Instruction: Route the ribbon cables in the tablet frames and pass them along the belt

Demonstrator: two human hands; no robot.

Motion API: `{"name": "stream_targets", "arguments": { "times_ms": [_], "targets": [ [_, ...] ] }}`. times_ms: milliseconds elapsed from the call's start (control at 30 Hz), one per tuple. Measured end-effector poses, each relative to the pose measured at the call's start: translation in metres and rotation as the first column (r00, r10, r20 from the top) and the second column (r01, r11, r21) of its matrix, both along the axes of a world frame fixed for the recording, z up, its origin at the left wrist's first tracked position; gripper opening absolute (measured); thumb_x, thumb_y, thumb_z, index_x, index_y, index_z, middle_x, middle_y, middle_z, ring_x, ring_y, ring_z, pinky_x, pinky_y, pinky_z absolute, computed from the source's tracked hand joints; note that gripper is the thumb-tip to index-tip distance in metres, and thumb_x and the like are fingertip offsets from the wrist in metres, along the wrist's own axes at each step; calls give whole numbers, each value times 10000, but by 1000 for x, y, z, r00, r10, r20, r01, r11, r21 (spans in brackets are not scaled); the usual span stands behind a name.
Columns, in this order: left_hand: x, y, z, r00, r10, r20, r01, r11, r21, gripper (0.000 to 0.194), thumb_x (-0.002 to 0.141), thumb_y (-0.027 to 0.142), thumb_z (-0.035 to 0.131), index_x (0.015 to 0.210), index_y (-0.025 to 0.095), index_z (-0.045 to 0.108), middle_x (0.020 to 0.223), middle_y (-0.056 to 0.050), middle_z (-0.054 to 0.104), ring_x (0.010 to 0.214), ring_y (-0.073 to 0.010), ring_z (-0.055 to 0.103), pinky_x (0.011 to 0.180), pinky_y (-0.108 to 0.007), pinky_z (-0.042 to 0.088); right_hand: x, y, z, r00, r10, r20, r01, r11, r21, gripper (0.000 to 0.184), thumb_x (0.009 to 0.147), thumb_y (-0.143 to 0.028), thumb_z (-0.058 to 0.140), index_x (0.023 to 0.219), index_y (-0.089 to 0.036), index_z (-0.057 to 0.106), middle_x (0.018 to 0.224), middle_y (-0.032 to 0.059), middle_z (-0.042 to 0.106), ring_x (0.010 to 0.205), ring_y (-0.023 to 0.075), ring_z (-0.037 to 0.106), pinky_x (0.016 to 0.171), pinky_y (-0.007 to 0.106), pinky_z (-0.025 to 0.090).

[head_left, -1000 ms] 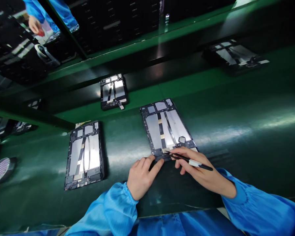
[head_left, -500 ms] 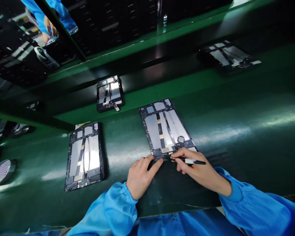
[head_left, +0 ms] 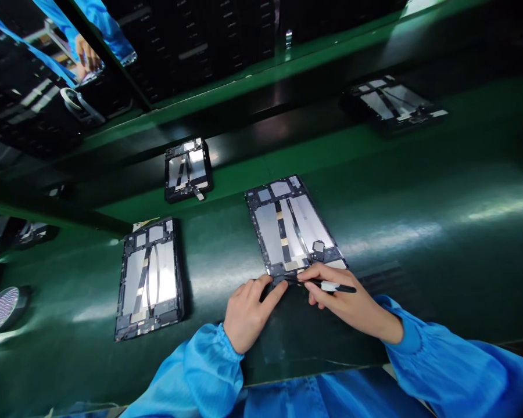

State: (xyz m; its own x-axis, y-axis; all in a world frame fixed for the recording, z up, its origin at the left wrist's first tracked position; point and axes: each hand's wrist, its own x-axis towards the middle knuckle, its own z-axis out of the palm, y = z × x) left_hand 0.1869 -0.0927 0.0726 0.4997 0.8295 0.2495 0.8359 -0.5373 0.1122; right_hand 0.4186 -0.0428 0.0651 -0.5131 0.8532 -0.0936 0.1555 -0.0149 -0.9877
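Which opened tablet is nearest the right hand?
The front row's right tablet: the right hand is at its near edge; the others lie farther off.

Near tablet (head_left: pixel 164 273): left, open, flat on the green bench (head_left: pixel 226 244)
Middle tablet (head_left: pixel 196 167): farther off, open
Far tablet (head_left: pixel 394 101): right, open, dim
Disc (head_left: pixel 2 310): left edge, round, patterned face
Person (head_left: pixel 113 32): far left, blue sleeves

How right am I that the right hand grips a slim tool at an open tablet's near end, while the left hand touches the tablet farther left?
One thing is wrong: the left hand has its fingers at the near edge of the same open tablet where the right hand grips the slim tool. The head view shows it.
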Motion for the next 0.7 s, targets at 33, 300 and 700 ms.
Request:
{"name": "stream_targets", "arguments": {
  "times_ms": [33,300,700],
  "targets": [
    [0,0,0,1000,0,-2,0,1000,-2,331,1008,174,422,1296,228,576,1134,-73,581,878,-168,544,730,-290,460,0,0,-1,1000,-9,6,9,1000,-2,208,977,-346,520,992,-166,623,724,18,634,590,94,631,535,166,539],
    [1,-2,-2,1000,-2,-10,2,1000,-5,352,996,154,440,1311,237,572,1156,-71,573,889,-176,541,723,-304,470,9,5,0,992,-127,25,127,992,-27,213,946,-345,531,924,-153,619,619,15,633,501,106,619,489,177,540],
    [-4,0,0,996,-60,63,60,998,-4,355,957,131,541,1291,241,591,1185,-51,586,942,-159,543,792,-289,448,21,3,3,998,-58,-38,60,997,46,181,966,-276,548,1054,-175,669,812,34,708,612,92,666,564,155,559]
  ]
}}
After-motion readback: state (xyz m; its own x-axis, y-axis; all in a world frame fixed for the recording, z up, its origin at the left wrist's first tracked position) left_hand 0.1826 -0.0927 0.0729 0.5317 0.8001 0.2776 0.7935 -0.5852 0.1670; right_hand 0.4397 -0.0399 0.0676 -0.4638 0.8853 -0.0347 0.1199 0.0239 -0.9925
